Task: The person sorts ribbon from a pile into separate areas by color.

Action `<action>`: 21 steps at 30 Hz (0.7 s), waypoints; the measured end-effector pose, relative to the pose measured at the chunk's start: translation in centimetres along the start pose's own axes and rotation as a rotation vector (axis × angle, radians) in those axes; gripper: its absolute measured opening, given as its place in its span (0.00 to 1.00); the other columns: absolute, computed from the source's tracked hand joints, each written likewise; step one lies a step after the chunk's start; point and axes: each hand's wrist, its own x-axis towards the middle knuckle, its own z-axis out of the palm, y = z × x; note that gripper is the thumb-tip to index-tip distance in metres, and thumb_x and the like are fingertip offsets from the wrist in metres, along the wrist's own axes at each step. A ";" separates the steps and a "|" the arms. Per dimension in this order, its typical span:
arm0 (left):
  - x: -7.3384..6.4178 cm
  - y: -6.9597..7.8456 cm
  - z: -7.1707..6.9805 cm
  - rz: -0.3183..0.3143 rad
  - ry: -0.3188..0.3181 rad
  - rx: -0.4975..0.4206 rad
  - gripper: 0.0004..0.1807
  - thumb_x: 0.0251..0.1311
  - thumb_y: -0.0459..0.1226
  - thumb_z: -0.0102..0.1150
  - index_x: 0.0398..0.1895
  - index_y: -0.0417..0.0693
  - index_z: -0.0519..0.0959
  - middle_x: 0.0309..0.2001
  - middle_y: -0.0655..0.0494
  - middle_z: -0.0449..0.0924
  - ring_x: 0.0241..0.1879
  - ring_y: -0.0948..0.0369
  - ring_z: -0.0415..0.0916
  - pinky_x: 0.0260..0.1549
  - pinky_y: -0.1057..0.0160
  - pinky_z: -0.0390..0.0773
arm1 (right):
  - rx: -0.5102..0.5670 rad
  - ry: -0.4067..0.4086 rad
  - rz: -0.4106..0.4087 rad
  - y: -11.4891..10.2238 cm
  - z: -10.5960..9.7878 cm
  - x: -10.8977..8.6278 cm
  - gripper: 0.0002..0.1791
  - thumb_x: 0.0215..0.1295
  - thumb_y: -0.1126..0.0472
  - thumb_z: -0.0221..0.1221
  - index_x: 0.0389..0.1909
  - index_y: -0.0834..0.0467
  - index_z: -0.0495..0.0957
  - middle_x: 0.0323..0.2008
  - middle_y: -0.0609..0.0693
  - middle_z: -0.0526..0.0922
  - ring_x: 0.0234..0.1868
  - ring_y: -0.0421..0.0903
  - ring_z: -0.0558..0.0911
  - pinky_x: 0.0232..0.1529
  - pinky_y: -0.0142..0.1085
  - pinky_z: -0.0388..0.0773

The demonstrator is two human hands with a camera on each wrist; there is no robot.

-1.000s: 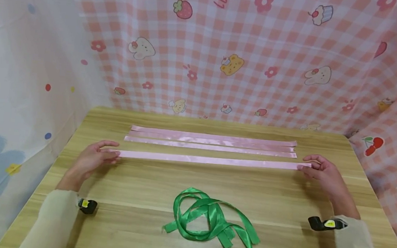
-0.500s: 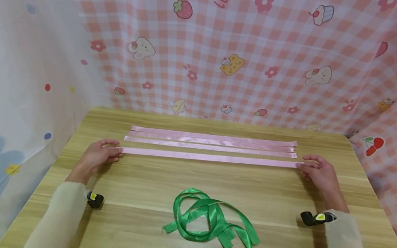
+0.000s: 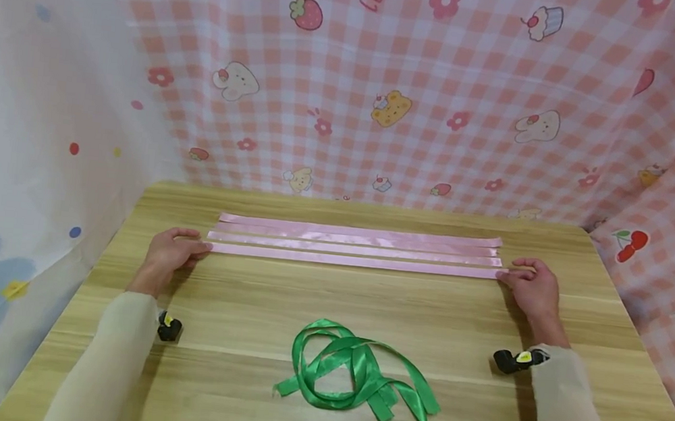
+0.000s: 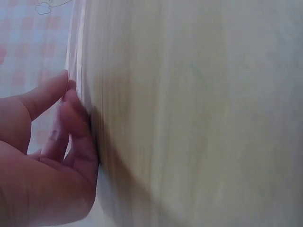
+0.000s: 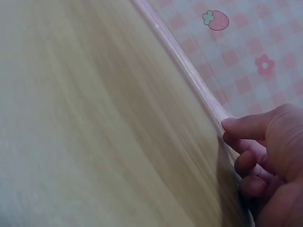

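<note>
"How many ribbons are there?"

"Four pink. Three pink ribbons (image 3: 355,240) lie side by side on the counter (image 3: 229,322), and the held pink ribbon (image 3: 353,261) runs parallel, just on their near side. The green ribbon (image 3: 364,365) is one loose heap nearer the person; its strands cross, so I can't count the pieces."

"And the hands?"

"Left hand (image 3: 171,250) and right hand (image 3: 534,287) each have a pinching grip, one on either end of the held pink ribbon."

"Anything hard to see?"

"Its tips hide within each grip, both sleeves (image 3: 109,365) are cut off below, and the wrist views merge the pink strips."

"What changed?"

"A second ago a wider gap separated it from the three; both hands have moved it closer."
</note>
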 end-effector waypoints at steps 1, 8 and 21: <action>0.1 0.0 0.1 -0.002 0.015 0.023 0.32 0.59 0.38 0.69 0.65 0.37 0.69 0.22 0.75 0.80 0.26 0.75 0.78 0.27 0.73 0.77 | -0.018 0.013 -0.008 0.0 0.1 0.0 0.22 0.61 0.61 0.68 0.51 0.65 0.72 0.17 0.22 0.74 0.22 0.25 0.75 0.23 0.24 0.70; 0.5 0.2 0.5 -0.021 0.072 0.047 0.38 0.57 0.39 0.71 0.69 0.40 0.66 0.24 0.70 0.77 0.24 0.72 0.73 0.25 0.71 0.74 | -0.080 0.078 -0.022 -0.1 0.8 0.1 0.22 0.60 0.59 0.69 0.51 0.63 0.72 0.19 0.24 0.73 0.23 0.24 0.74 0.26 0.23 0.70; 0.9 0.4 0.8 -0.032 0.126 0.069 0.42 0.56 0.38 0.71 0.71 0.39 0.62 0.20 0.69 0.75 0.22 0.70 0.73 0.27 0.71 0.73 | -0.145 0.079 0.041 -0.5 1.4 0.5 0.25 0.62 0.56 0.67 0.56 0.61 0.71 0.31 0.45 0.81 0.26 0.30 0.74 0.28 0.25 0.71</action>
